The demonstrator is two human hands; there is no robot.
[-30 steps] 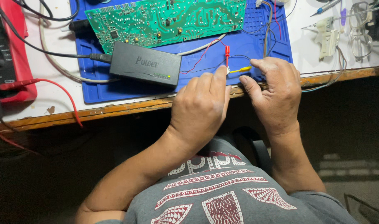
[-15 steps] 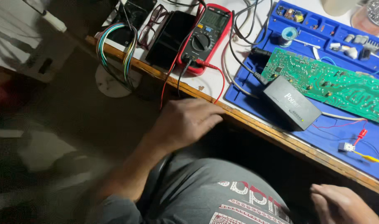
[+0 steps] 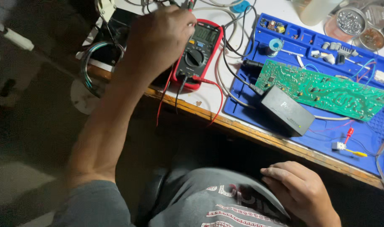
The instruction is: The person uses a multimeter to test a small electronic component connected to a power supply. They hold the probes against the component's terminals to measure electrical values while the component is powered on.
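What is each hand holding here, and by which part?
Left hand grips the probes of the multimeter by their handles. Right hand holds nothing.

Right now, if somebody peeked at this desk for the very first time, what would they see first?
Probably the left hand reaching up over the red and black multimeter at the top, gripping its thin probe leads. Next, the long green circuit board on the blue work mat at the right, with a black box against its near edge. The right hand rests low, below the desk edge.
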